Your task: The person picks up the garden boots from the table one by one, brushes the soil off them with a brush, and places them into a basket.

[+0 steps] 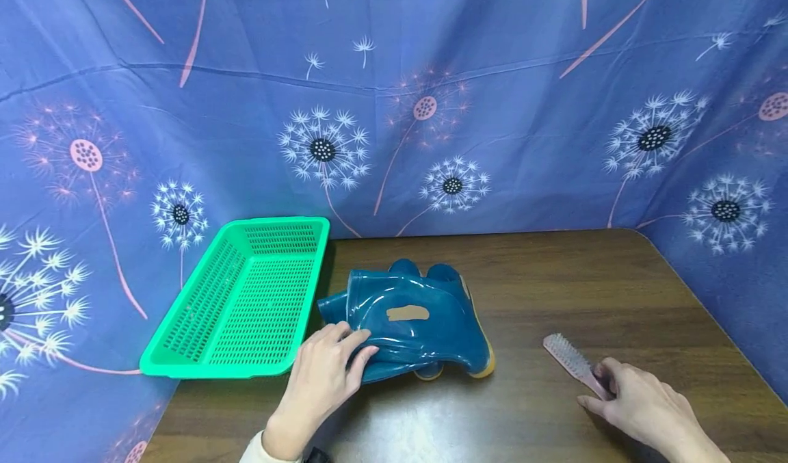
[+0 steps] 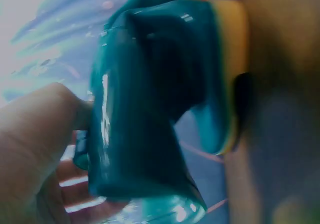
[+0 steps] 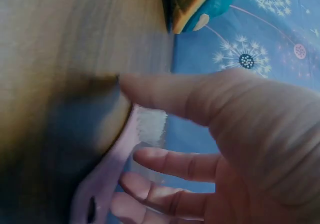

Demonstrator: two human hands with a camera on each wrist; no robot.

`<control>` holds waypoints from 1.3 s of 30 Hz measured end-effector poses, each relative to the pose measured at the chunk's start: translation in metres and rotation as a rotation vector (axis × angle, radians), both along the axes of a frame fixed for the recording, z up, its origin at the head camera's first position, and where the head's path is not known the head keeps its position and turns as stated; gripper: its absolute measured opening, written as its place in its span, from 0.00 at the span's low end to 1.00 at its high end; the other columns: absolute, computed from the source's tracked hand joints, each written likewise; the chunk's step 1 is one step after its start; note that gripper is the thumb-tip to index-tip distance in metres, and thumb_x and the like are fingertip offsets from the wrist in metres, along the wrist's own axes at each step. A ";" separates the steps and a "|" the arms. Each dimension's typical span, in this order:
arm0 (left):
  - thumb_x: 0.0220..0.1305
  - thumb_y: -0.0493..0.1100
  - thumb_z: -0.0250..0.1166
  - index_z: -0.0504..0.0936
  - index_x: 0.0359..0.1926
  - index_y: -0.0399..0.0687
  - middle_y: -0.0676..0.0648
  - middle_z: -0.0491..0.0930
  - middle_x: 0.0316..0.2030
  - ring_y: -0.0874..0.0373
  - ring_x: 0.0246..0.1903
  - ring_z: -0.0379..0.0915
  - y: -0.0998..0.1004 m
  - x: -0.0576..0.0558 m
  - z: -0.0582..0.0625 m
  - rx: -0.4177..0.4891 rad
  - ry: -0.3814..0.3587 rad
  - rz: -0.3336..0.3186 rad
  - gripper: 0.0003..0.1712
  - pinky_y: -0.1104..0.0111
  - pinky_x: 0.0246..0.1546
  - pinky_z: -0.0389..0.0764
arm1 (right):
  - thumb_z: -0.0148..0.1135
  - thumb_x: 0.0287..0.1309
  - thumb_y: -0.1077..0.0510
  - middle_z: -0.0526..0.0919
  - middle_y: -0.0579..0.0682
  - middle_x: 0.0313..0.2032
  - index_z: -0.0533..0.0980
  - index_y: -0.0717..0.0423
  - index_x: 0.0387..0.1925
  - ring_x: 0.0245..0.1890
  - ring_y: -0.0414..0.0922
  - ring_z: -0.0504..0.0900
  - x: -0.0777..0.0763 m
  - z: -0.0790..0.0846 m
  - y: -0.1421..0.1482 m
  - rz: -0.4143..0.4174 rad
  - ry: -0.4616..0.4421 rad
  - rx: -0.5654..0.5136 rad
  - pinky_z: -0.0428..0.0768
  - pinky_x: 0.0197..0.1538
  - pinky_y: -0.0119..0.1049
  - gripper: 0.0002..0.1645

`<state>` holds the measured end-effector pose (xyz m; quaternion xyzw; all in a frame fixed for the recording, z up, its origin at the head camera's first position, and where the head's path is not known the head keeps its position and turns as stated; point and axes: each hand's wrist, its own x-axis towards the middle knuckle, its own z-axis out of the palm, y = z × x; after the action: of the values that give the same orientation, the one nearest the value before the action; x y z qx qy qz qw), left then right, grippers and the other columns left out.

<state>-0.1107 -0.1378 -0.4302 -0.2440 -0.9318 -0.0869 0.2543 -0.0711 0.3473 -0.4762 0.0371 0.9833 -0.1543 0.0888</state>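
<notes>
Left grip [image 1: 323,371] now holding blue boots [image 1: 425,336], green basket [image 1: 261,306] just left of it; right grip [image 1: 640,398] wide, spread about pink brush [image 1: 565,355].

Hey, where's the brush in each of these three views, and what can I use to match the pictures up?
Head: the brush is at lower right.
Left wrist: I don't see it there.
Right wrist: lower left, running up toward the middle, partly behind fingers.
Shared landmark: the blue-green boots, just below centre in head, central in left wrist, cut off at right wrist's top edge.
</notes>
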 end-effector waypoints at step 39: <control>0.59 0.42 0.82 0.92 0.48 0.48 0.48 0.90 0.40 0.53 0.39 0.85 0.060 -0.006 0.082 -0.029 0.251 -0.120 0.16 0.63 0.44 0.90 | 0.67 0.68 0.46 0.73 0.35 0.14 0.71 0.42 0.20 0.19 0.33 0.68 0.009 -0.013 -0.006 0.099 0.031 -0.149 0.62 0.26 0.31 0.21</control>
<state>-0.1168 -0.0776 -0.3477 -0.3120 -0.8774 -0.0574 0.3599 -0.0619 0.3412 -0.4896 -0.0208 0.9710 -0.2230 0.0837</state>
